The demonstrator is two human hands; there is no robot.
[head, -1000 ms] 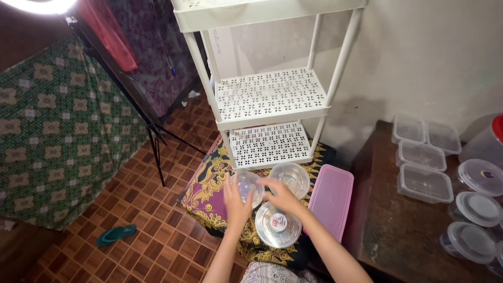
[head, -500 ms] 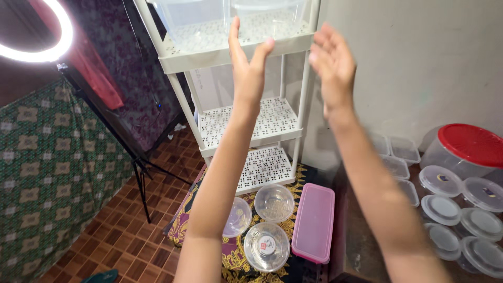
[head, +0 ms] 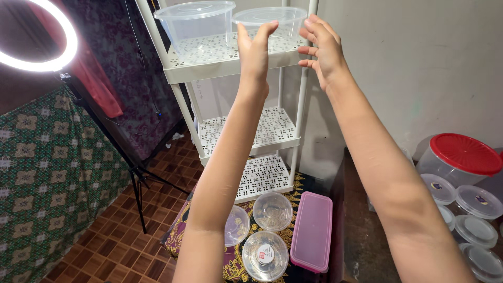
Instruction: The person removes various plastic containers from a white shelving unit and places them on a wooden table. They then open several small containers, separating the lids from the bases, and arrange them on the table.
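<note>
Both my arms are raised to the top tier of a white perforated rack (head: 220, 65). Two clear plastic tubs stand there: one on the left (head: 196, 26) and one on the right (head: 270, 18). My left hand (head: 257, 50) is spread against the front of the right tub, fingertips touching its wall. My right hand (head: 322, 50) is open with fingers apart, just right of that tub by the rack post; I cannot tell if it touches. The tub rests on the shelf. Neither hand grips anything.
Below, on a patterned mat, lie three round clear containers (head: 264, 254) and a pink-lidded box (head: 312, 230). A dark table (head: 361, 246) at right holds several clear lidded tubs and a large one with a red lid (head: 463, 154). A lit ring light (head: 36, 39) on a tripod stands left.
My hands left the round containers on the mat and rose to the top shelf. They have since closed in on the right tub, and my view has tilted up.
</note>
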